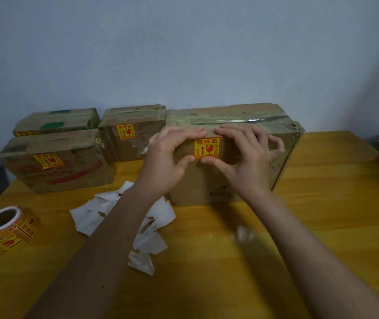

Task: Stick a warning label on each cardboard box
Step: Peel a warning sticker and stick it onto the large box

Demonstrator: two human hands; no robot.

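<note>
Both hands frame a yellow label (pixel 207 147) on the front of the big box (pixel 234 157). The left hand (pixel 167 157) and right hand (pixel 243 157) press its edges with straight fingertips and thumbs, gripping nothing. Left of them lies the roll (pixel 9 229).

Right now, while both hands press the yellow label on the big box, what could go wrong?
1. The left hand and right hand touch only the edges of the warning label on the large box; its middle may stay loose or wrinkle.
2. The backing scraps lie under the left forearm and may be swept off the table.
3. The label roll sits near the table's left edge and could roll off.
</note>
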